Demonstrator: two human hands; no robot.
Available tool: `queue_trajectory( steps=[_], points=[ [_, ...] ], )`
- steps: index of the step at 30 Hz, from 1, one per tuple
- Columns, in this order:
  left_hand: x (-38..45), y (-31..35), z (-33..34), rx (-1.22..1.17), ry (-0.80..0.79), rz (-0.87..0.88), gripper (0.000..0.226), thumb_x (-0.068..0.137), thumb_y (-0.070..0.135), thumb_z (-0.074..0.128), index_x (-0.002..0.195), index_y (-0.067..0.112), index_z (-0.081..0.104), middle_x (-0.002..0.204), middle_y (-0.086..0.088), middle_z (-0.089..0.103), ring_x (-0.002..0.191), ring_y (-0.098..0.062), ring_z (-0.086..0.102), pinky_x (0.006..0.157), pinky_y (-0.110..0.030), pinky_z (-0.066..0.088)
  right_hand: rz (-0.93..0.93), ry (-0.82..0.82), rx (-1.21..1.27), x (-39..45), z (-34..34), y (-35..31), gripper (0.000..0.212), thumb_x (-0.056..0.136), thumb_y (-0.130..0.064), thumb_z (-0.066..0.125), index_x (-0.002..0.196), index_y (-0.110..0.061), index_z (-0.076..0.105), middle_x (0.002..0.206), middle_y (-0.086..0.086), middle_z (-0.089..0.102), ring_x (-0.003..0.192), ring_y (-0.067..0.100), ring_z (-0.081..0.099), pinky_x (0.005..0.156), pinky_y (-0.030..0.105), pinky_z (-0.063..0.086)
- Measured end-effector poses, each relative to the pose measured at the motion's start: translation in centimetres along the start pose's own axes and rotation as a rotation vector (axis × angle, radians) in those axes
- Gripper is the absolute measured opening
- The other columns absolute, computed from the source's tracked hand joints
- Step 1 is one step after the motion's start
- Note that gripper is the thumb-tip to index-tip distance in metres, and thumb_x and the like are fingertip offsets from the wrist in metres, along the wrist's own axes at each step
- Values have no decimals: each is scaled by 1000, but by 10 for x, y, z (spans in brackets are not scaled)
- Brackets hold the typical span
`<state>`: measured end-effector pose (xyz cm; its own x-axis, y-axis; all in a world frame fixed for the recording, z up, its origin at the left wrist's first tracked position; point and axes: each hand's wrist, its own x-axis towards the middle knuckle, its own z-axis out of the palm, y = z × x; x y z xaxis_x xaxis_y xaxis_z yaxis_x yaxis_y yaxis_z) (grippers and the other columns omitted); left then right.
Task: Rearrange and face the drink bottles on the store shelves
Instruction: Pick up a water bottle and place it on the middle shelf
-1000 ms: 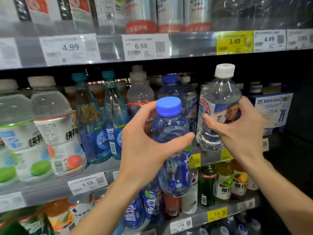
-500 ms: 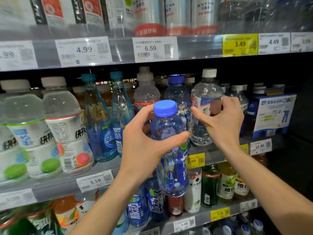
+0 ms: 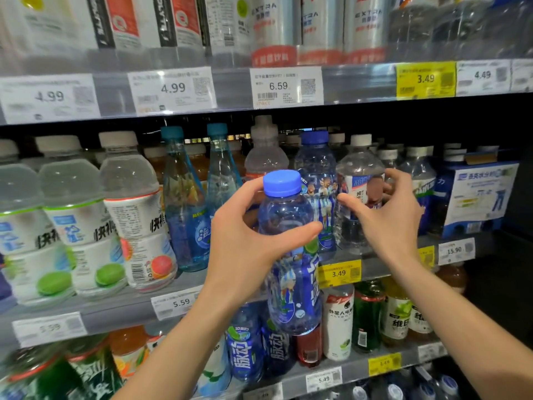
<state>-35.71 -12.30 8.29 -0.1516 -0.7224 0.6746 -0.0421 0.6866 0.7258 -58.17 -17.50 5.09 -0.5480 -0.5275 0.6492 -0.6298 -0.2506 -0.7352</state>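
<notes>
Nearest, my left grip (image 3: 245, 243) is clamped on a blue-capped bottle (image 3: 291, 255), held off the shelf (image 3: 375, 269). Just beyond, my right grip (image 3: 389, 223) curls round a white-capped clear bottle (image 3: 357, 174) standing on that shelf.

Upper shelf rail (image 3: 230, 90): tags 4.99, 4.99, 6.59, yellow 3.49, 4.49. Middle rail (image 3: 115, 310): 5.59, yellow 3.49, 15.90. Bottom rail (image 3: 354, 368): 5.49. "EXTRA" on silver cans (image 3: 320, 24); "脉动" on blue bottles (image 3: 245, 359).
</notes>
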Motion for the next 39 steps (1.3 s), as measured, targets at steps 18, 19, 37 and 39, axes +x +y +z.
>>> queue_trajectory(
  steps=[18, 19, 37, 39],
  points=[
    [-16, 4, -67, 58, 56, 5, 57, 65, 17, 93, 117, 20, 69, 104, 1, 76, 99, -16, 72, 87, -41, 59, -74, -863, 524, -125, 11, -96, 55, 72, -43, 80, 118, -37, 51, 109, -32, 63, 105, -11, 59, 84, 7, 45],
    [-19, 5, -75, 64, 57, 2, 57, 65, 16, 93, 116, 20, 69, 103, 2, 76, 98, -15, 72, 86, -38, 59, -69, -879, 491, -133, 15, -101, 63, 69, -38, 88, 120, -38, 50, 113, -32, 62, 109, -12, 57, 86, 6, 44],
    [-131, -15, -268, 463, 85, -157, 75, 77, 47, 79, 141, 36, 40, 132, 33, 54, 123, 10, 52, 99, -16, 45, -9, -819, 677, -237, 141, -232, 74, 51, -15, 96, 110, -30, 53, 99, -15, 73, 88, -4, 70, 73, 12, 52],
    [-139, -27, -291, 547, 80, -131, 94, 76, 43, 84, 152, 27, 32, 144, 20, 50, 130, -1, 52, 104, -30, 48, -3, -821, 677, -249, 160, -247, 75, 49, -17, 97, 107, -30, 51, 98, -10, 73, 86, -3, 71, 70, 14, 53]
  ],
)
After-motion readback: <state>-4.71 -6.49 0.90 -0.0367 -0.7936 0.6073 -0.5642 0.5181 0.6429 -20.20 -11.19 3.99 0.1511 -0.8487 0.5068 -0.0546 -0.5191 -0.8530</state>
